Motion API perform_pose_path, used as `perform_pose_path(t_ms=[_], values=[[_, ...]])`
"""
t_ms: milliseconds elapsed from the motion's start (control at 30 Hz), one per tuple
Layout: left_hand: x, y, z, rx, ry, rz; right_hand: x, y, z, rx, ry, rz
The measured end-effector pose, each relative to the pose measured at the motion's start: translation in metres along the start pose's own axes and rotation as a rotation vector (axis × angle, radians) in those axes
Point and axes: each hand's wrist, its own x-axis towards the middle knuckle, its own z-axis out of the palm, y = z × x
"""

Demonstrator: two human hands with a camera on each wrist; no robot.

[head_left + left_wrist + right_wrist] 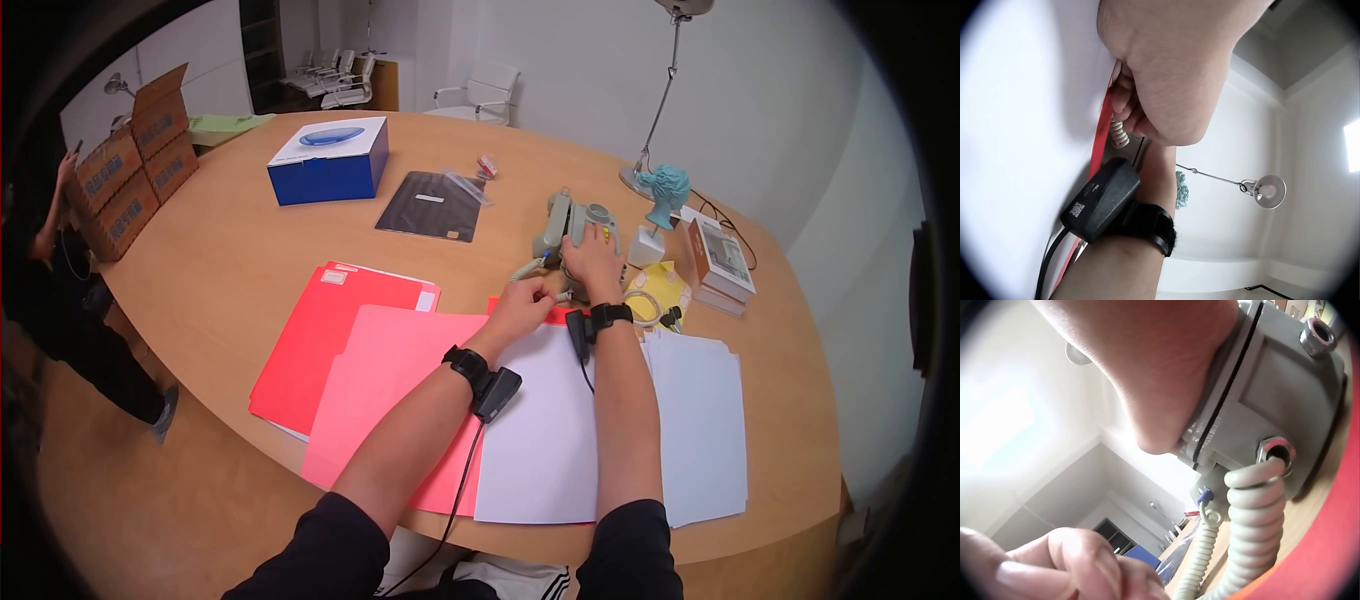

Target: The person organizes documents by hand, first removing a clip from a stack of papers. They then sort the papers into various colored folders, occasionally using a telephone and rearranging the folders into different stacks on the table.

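Observation:
A grey-green telephone (548,240) with a thick housing (1291,394) stands beyond the papers. My right hand (594,262) lies over its top; in the right wrist view the heel of this hand (1166,369) touches the housing's upper edge and the fingers are hidden. My left hand (520,312) is just left of it, above the far edge of a white sheet (540,430). Its fingers (1124,100) are curled, close to a coiled cord (1119,134), and nothing shows in them. In the right wrist view thick coils (1255,519) hang from the housing, apart from the left fingers (1079,562).
Red folders (330,330) and a pink one (390,360) lie left; white sheets (700,430) lie right. Beyond are a blue-white box (325,180), a dark folder (430,215), a teal bust (665,190), books (722,255) and a lamp (655,125). A person (60,290) stands far left.

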Motion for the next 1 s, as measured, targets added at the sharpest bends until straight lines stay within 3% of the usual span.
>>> perform_pose_path(t_ms=[1000], values=[[0.0, 0.0006, -0.0008, 0.03, 0.006, -0.002, -0.0021, -0.0009, 0.0, 0.026, 0.021, 0.001]])
